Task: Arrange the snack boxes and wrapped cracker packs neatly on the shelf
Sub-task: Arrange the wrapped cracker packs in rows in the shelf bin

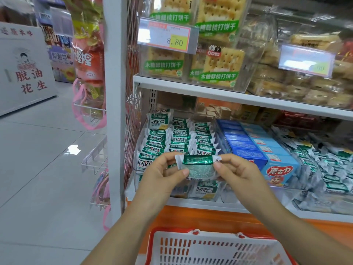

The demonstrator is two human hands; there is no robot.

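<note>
A green-and-white wrapped cracker pack is held in the air in front of the lower shelf. My left hand pinches its left end and my right hand pinches its right end. Behind it, a clear bin holds several rows of the same green packs, standing on edge. Right of that bin are rows of blue snack boxes, the front one with a cartoon face. Further right lies a loose heap of silver-green packs.
A red and white shopping basket sits below my arms. The upper shelf carries clear tubs of soda crackers and a price tag. A white shelf post and wire racks with hanging snacks stand to the left.
</note>
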